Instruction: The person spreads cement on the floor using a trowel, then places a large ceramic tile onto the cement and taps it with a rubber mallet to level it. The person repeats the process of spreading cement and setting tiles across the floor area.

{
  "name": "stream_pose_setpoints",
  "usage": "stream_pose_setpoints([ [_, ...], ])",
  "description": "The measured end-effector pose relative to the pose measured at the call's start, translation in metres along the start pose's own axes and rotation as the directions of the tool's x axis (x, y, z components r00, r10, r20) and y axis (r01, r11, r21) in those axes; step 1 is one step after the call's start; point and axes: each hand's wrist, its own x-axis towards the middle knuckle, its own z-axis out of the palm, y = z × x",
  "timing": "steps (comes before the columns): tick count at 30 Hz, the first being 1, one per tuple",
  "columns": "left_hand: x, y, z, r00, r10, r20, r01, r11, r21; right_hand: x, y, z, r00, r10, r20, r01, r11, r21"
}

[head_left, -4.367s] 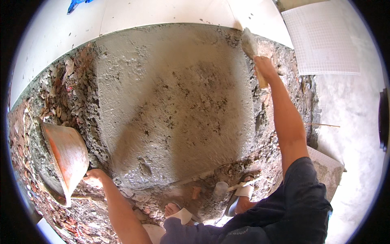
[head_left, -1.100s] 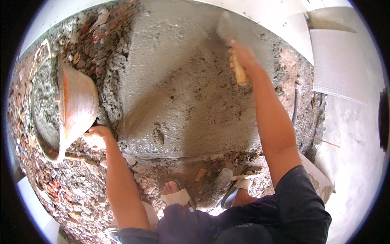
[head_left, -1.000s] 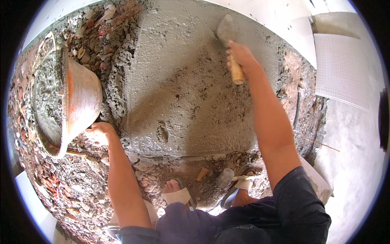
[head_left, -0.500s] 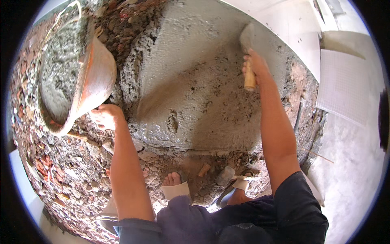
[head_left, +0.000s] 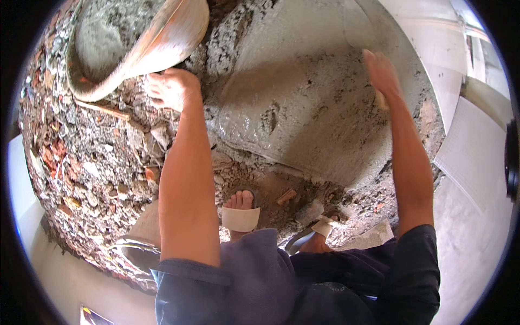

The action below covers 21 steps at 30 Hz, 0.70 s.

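Observation:
My right hand is closed around the wooden handle of a trowel, blurred by motion. Its blade lies over the wet grey concrete at the far right and blends into it. On the left, my left hand has its fingers apart, just below the side of a large tilted basin. Whether those fingers touch the basin is hard to see. Wet grey mortar fills part of the basin.
Rubble and broken brick cover the ground on the left. A bucket lies beside my left forearm. My sandalled feet stand at the near edge of the concrete, close to a brick piece. A white panel borders the right.
My view has shifted, and the concrete sits farther right in it. The trowel has moved farther away across the surface. My left hand's fingers have spread beside the basin.

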Motion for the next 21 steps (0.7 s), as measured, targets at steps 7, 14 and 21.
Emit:
stream_pose_setpoints([
  [7,-0.003,0.011,-0.017,0.996,-0.029,0.089,0.04,0.992,-0.121,-0.162,-0.003,0.011,0.863,-0.317,0.394,0.371,0.926,-0.066],
  [14,-0.002,0.011,-0.01,0.999,0.002,-0.037,-0.005,0.997,-0.079,-0.208,-0.035,0.032,0.768,-0.473,0.432,0.563,0.82,-0.104],
  [21,-0.001,0.008,-0.004,0.995,-0.003,-0.099,0.0,1.0,-0.025,-0.127,-0.024,0.0,0.883,-0.321,0.344,0.416,0.874,-0.252],
])
